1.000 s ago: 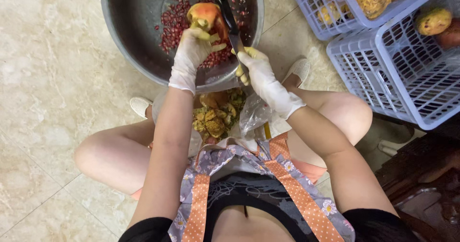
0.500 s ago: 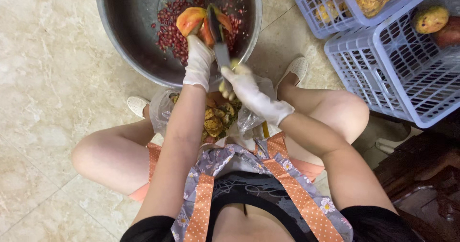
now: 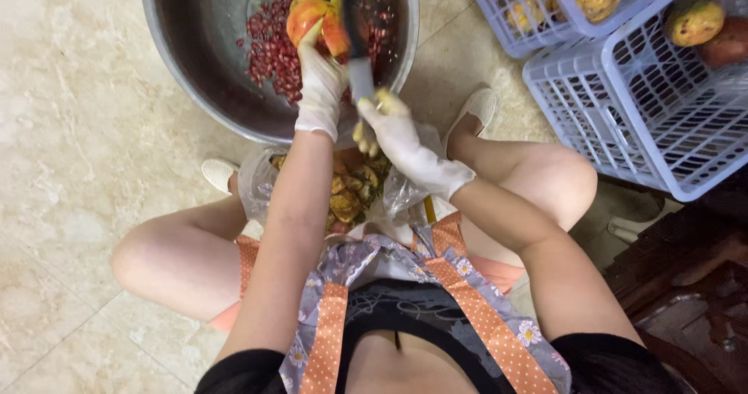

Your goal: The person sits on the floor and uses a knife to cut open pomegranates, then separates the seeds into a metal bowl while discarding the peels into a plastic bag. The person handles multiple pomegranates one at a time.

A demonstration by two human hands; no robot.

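My left hand (image 3: 320, 82), in a white glove, holds a cut pomegranate piece (image 3: 312, 16) over a large steel basin (image 3: 195, 67) that has a layer of red seeds (image 3: 274, 59) in it. My right hand (image 3: 393, 129), also gloved and stained yellow, grips a knife (image 3: 360, 70) whose blade points up toward the fruit. Both hands hover at the basin's near rim, close together.
A clear plastic bag of yellow-brown peel scraps (image 3: 347, 195) lies between my knees. Two lavender plastic crates (image 3: 623, 106) with whole fruit (image 3: 693, 21) stand at the right. White slippers (image 3: 220, 173) rest on the beige tiled floor (image 3: 70, 168). Dark wooden furniture (image 3: 686, 285) is at the lower right.
My right hand with the knife has shifted from right of the fruit to just below it. The left hand keeps holding the pomegranate piece over the basin.
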